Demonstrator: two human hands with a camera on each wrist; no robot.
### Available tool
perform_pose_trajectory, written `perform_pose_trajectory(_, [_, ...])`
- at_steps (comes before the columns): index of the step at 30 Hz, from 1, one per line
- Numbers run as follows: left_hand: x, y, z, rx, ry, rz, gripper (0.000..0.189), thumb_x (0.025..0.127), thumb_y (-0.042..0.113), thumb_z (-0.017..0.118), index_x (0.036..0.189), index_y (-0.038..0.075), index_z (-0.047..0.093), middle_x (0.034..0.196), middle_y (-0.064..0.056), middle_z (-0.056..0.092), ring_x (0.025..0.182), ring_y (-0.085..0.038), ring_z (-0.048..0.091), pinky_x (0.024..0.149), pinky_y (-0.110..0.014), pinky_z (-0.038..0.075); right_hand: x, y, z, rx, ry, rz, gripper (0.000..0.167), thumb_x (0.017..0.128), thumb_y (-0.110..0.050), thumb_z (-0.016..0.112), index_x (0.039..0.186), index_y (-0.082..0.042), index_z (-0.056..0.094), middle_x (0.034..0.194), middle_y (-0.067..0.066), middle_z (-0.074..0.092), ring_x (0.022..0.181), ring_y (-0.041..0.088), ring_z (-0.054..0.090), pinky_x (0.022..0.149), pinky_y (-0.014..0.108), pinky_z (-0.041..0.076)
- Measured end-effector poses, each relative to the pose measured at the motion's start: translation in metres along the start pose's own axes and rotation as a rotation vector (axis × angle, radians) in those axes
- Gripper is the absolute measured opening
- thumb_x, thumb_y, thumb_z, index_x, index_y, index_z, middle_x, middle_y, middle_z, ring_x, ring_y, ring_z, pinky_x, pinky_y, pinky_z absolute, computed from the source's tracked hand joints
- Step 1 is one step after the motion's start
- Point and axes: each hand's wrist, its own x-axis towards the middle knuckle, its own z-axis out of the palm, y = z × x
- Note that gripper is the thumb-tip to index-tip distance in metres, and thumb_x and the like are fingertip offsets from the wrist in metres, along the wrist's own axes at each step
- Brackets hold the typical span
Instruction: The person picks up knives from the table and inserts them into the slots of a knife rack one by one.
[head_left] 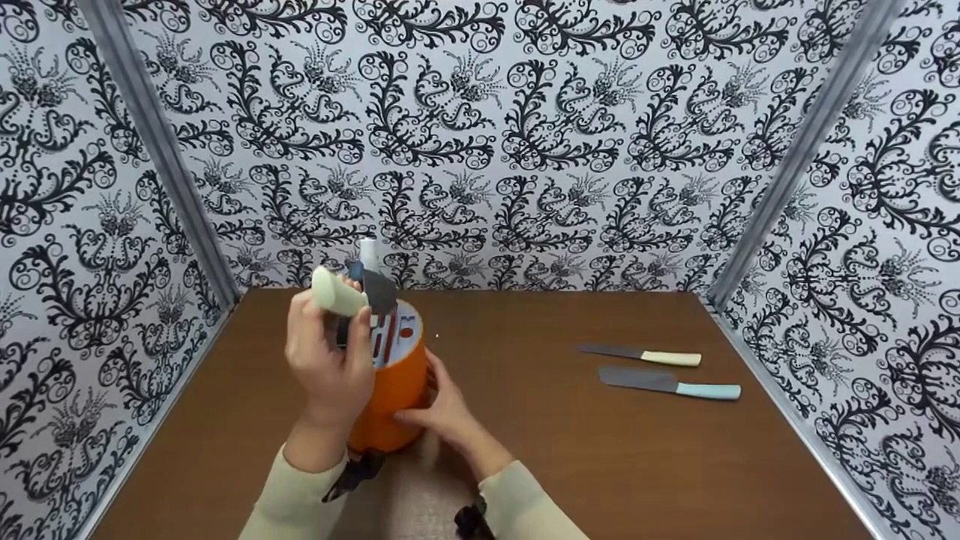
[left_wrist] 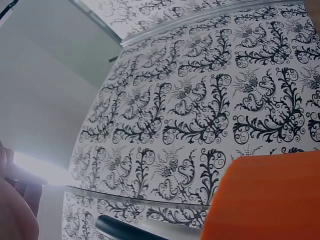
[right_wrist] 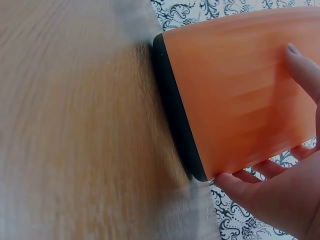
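Observation:
An orange knife block point(head_left: 390, 409) with a pale slotted top point(head_left: 407, 330) stands on the table at left of centre. My left hand point(head_left: 330, 367) holds a knife by its pale yellow handle point(head_left: 339, 292) over the block. A dark blade point(head_left: 380, 292) is beside that handle, close above the slots; its tip is hard to make out. Behind it rise a white handle point(head_left: 368, 251) and a dark blue one, partly hidden. My right hand point(head_left: 446, 409) grips the block's right side, thumb and fingers around its orange wall point(right_wrist: 240, 95).
To the right on the brown table point(head_left: 525, 450) lie a narrow knife with a cream handle point(head_left: 671, 358) and a broader knife with a light blue handle point(head_left: 709, 390). Patterned walls point(head_left: 480, 150) enclose the table at the back and sides.

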Motion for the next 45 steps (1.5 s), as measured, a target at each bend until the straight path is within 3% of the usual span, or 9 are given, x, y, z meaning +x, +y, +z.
perform_pose_trajectory(4, [0.0,-0.009,0.002,0.037,-0.026,-0.018,0.034,0.099,0.021,0.075,0.108,-0.011,0.07,0.101,-0.026,0.066,0.093,-0.025,0.064,0.087,-0.02,0.056,0.0,0.0,0.0,0.031,-0.007,0.008,0.111,0.075,-0.016,0.094,0.167,-0.014,0.032,0.163,0.017,0.046,0.146,0.041,0.048,0.122,0.059,0.04])
perform_pose_trajectory(10, [-0.005,-0.016,0.003,0.075,-0.08,-0.037,0.041,0.103,0.031,0.071,0.108,-0.01,0.068,0.099,-0.025,0.064,0.091,-0.029,0.06,0.089,-0.023,0.053,-0.001,-0.002,-0.001,0.027,-0.002,0.011,0.109,0.076,-0.017,0.095,0.166,-0.014,0.033,0.162,0.018,0.047,0.146,0.039,0.049,0.122,0.059,0.04])
perform_pose_trajectory(17, [-0.008,-0.016,0.001,0.043,-0.038,-0.088,0.023,0.087,-0.006,0.075,0.109,-0.011,0.07,0.103,-0.026,0.066,0.098,-0.026,0.063,0.093,-0.024,0.057,-0.002,-0.004,0.001,0.026,-0.001,0.011,0.107,0.079,-0.015,0.094,0.167,-0.015,0.032,0.164,0.018,0.045,0.148,0.041,0.047,0.123,0.06,0.038])
perform_pose_trajectory(23, [-0.016,-0.014,-0.003,-0.011,0.002,-0.184,0.02,0.087,-0.017,0.071,0.107,-0.015,0.07,0.106,-0.025,0.065,0.105,-0.024,0.068,0.096,-0.027,0.06,-0.004,-0.003,0.0,0.032,0.007,0.011,0.107,0.079,-0.013,0.093,0.167,-0.015,0.032,0.164,0.017,0.046,0.148,0.04,0.047,0.123,0.06,0.038])
perform_pose_trajectory(26, [-0.018,-0.016,-0.005,-0.016,-0.008,-0.221,0.02,0.088,-0.018,0.07,0.107,-0.015,0.069,0.106,-0.025,0.065,0.107,-0.021,0.068,0.098,-0.028,0.06,-0.004,-0.004,0.001,0.046,0.002,0.014,0.106,0.079,-0.012,0.092,0.166,-0.016,0.032,0.164,0.015,0.047,0.148,0.04,0.048,0.124,0.059,0.038])
perform_pose_trajectory(31, [-0.019,-0.02,-0.005,0.039,-0.097,-0.253,0.019,0.091,-0.012,0.073,0.11,-0.013,0.069,0.106,-0.023,0.065,0.104,-0.019,0.065,0.095,-0.023,0.059,-0.004,-0.006,0.002,0.062,-0.001,0.036,0.105,0.08,-0.014,0.093,0.166,-0.018,0.033,0.164,0.013,0.046,0.149,0.039,0.047,0.124,0.059,0.038])
perform_pose_trajectory(35, [-0.018,-0.021,0.0,0.128,-0.183,-0.242,0.022,0.092,-0.008,0.075,0.113,-0.01,0.069,0.106,-0.023,0.066,0.1,-0.022,0.064,0.092,-0.019,0.056,-0.006,-0.007,0.004,0.06,-0.002,0.034,0.105,0.08,-0.013,0.092,0.166,-0.016,0.033,0.164,0.015,0.045,0.149,0.04,0.046,0.124,0.059,0.038])
perform_pose_trajectory(40, [-0.01,-0.024,0.011,0.238,-0.279,-0.224,0.026,0.096,0.002,0.075,0.12,-0.004,0.072,0.11,-0.02,0.069,0.1,-0.031,0.069,0.093,-0.035,0.06,-0.005,-0.006,0.004,0.062,0.002,0.03,0.104,0.079,-0.011,0.09,0.166,-0.014,0.033,0.166,0.015,0.043,0.15,0.042,0.044,0.124,0.06,0.036])
perform_pose_trajectory(45, [-0.003,-0.033,0.027,0.269,-0.353,-0.278,0.03,0.096,-0.002,0.071,0.126,-0.006,0.07,0.111,-0.023,0.068,0.102,-0.037,0.07,0.094,-0.046,0.062,-0.005,-0.006,0.002,0.068,0.005,0.067,0.106,0.079,-0.015,0.092,0.167,-0.023,0.033,0.166,0.009,0.043,0.151,0.036,0.045,0.125,0.059,0.037])
